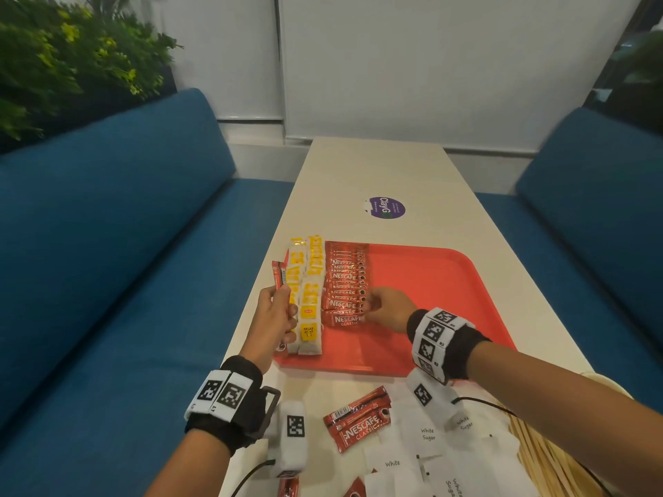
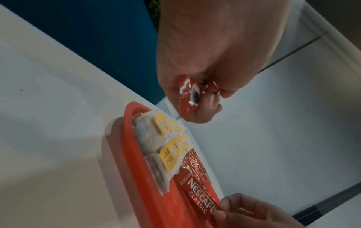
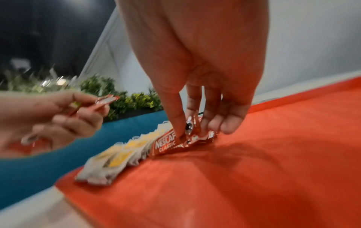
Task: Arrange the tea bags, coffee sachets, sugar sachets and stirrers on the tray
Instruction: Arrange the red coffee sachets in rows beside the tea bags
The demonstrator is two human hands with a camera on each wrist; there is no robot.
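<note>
Risk of fanning the overlapped coffee row [image 1: 345,281] out of line on the red tray [image 1: 430,292] beside the tea bags [image 1: 306,292], with right hand [image 1: 385,308] pinching the nearest sachet's end and left hand [image 1: 272,317] gripping 1 small spare bunch [image 1: 278,274] aloft; too hard a nudge.

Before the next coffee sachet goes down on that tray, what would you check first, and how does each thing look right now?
1. Spare sachets gripped in left hand: ok.
2. Right hand pinches the nearest sachet in the coffee row: ok.
3. Free room on red tray beside the row: ok.
4. Tea bags lined along the tray's left side: ok.
5. Sugar sachets on tray: not ok, on the table.
6. Stirrers on tray: not ok.
</note>
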